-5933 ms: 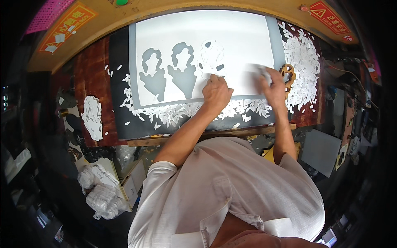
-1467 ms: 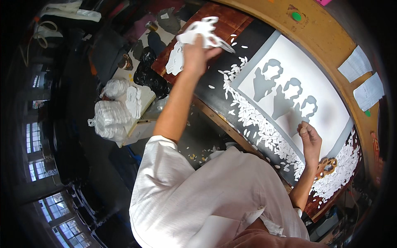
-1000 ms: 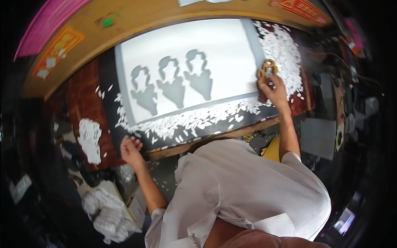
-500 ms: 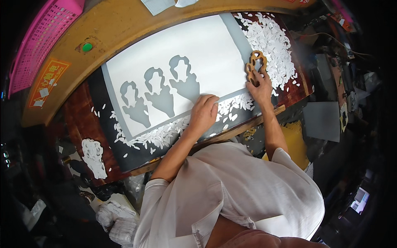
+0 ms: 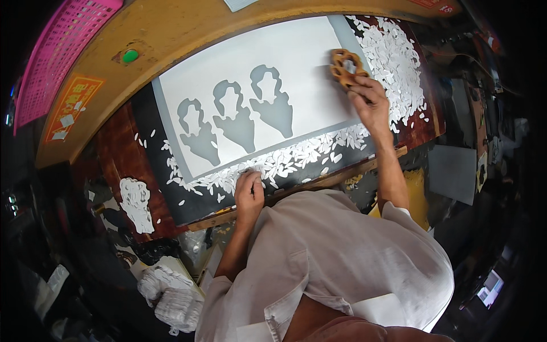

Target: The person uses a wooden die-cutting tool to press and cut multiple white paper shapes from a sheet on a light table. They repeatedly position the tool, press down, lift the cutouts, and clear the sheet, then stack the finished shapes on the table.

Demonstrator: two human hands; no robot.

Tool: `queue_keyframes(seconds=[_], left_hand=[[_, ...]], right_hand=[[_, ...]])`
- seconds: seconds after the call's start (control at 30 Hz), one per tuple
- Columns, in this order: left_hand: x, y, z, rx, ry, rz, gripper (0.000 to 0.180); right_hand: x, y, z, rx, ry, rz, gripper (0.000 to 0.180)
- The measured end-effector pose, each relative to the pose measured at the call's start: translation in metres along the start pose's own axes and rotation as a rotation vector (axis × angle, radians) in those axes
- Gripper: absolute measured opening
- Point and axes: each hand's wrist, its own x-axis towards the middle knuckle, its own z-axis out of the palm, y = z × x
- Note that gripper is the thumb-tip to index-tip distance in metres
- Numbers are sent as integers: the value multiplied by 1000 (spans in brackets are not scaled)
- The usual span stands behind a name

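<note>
My right hand point(image 5: 371, 102) grips an ochre cutting die point(image 5: 347, 67) with several openings. The die is tilted above the right end of a white sheet point(image 5: 307, 62), with a shadow beside it. Three flower-shaped holes in the sheet's left half show the grey board point(image 5: 343, 31) underneath. My left hand point(image 5: 249, 195) is closed, fingers curled down at the near edge of a strip of white petal-like scraps point(image 5: 285, 162). What lies under those fingers, if anything, is hidden.
A larger heap of scraps point(image 5: 393, 68) covers the right end. Stacked white cut pieces point(image 5: 137, 205) lie at the left on the red-brown table point(image 5: 114, 154). A yellow machine beam point(image 5: 188, 40) with a green button point(image 5: 130, 56) spans the far side; a pink basket point(image 5: 62, 51) stands far left.
My right hand has lifted the die off the right border and brought it left, above the sheet. My left hand has left the sheet's front edge for the scraps nearer me, further left.
</note>
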Motion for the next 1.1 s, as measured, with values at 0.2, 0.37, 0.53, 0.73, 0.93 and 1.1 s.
queue_keyframes(seconds=[0.2, 0.37, 0.53, 0.73, 0.93, 1.1], left_hand=[[-15, -21, 15, 95, 63, 128, 13], [-12, -22, 15, 125, 87, 160, 13], [-8, -19, 16, 177, 20, 139, 16], [-7, -21, 20, 208, 43, 203, 13], [-4, -31, 15, 209, 51, 196, 12], [-11, -38, 18, 236, 18, 276, 17]], right_hand=[[3, -28, 79, 144, -75, -185, 19], [-7, -23, 97, -52, -241, -103, 35], [6, -31, 112, -261, -202, -204, 56], [1, -28, 127, -237, -159, -274, 48], [-7, -26, 131, -188, -127, -320, 45], [-8, -31, 131, -161, -31, -350, 42]])
